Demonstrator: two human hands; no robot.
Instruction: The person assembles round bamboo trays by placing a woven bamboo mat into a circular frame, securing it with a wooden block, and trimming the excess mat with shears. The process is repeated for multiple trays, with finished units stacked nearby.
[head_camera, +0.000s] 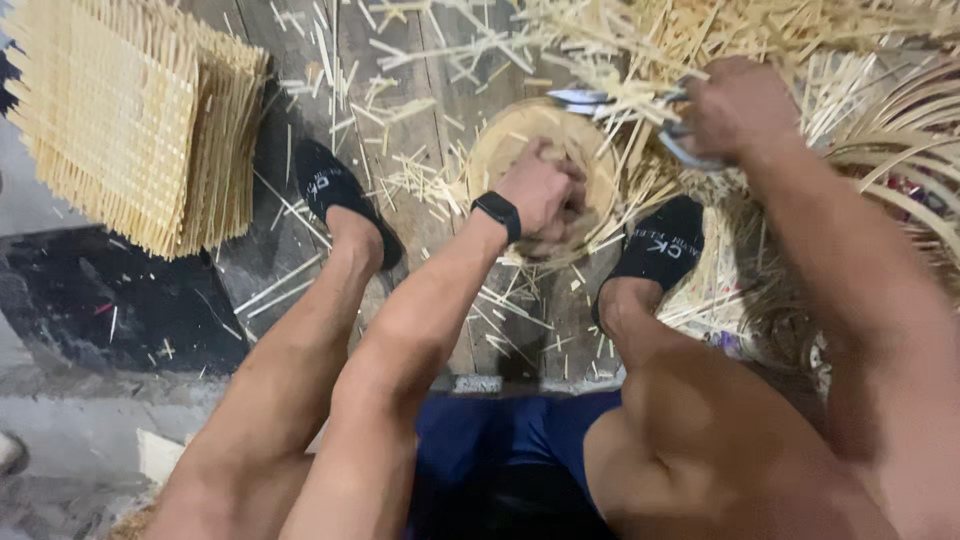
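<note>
The left hand (540, 195) grips the round woven basket (540, 160) at twelve o'clock between the feet, the right hand (735, 105) clasping scissors (600, 100), best trimming strands flush to its rim.

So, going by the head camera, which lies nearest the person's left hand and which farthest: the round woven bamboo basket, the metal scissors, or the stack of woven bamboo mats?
1. Round woven bamboo basket: gripped by the left hand, centre of the picture.
2. Metal scissors: just beyond the basket, held in the right hand.
3. Stack of woven bamboo mats: far off at the upper left.
</note>
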